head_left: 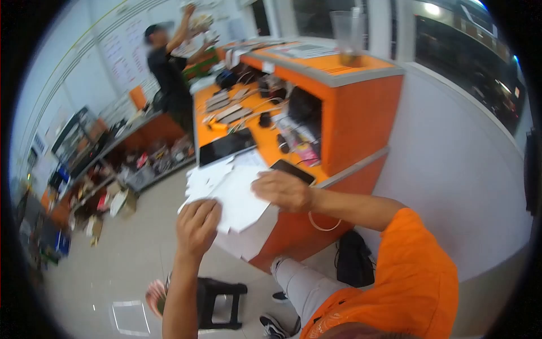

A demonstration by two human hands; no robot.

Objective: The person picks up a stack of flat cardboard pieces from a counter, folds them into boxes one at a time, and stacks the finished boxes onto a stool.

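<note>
White paper (243,198) with notched, uneven edges lies over the near end of the orange counter, in several overlapping pieces. At its left edge my left hand (199,225) is closed, with curled fingers gripping the paper. My right hand (282,190) is closed at the paper's right side, its fingers bent onto the edge; the fingertips are partly hidden. Just behind my right hand lies a dark phone (292,171). Beyond the paper rests a black tablet-like screen (227,148).
The orange counter (270,151) carries cables, grey devices and a yellow object (216,125). Its raised ledge holds a clear plastic cup (348,37). A black stool (223,302) and black bag (354,259) are on the floor. Another person (167,73) stands at the back left.
</note>
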